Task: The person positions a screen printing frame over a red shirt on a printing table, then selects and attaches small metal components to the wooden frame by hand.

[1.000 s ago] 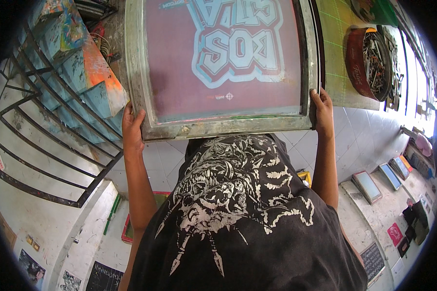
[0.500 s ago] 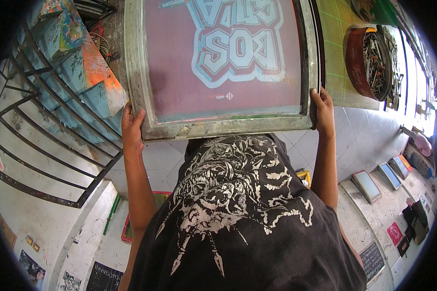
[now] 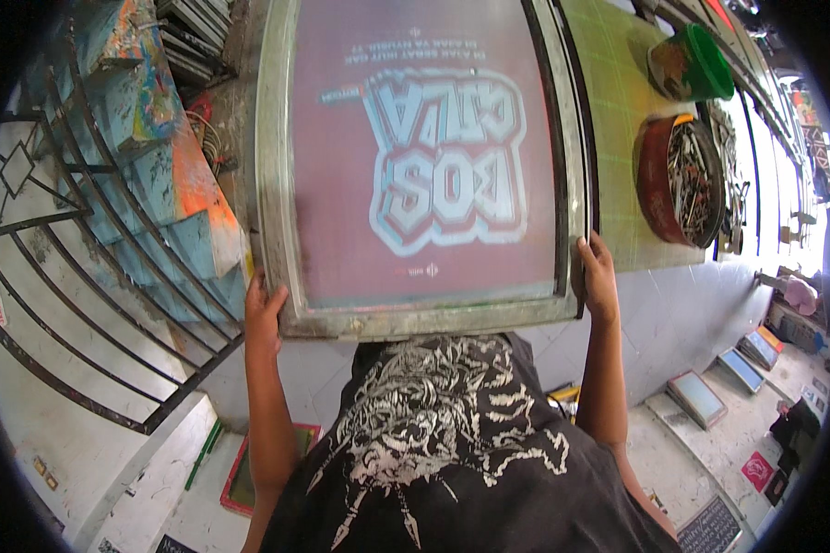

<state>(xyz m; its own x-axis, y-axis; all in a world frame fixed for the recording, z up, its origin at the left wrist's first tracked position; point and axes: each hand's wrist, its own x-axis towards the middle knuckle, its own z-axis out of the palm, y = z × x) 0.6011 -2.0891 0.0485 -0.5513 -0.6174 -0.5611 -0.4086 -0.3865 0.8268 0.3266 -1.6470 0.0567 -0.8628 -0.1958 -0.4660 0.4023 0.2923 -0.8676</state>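
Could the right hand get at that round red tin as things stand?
Probably not without letting go: the right hand grips the frame. Otherwise the way looks free, with just green tabletop between it and the red tin.

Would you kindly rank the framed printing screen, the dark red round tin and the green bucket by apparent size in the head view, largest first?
1. Framed printing screen, by far the largest
2. Dark red round tin
3. Green bucket
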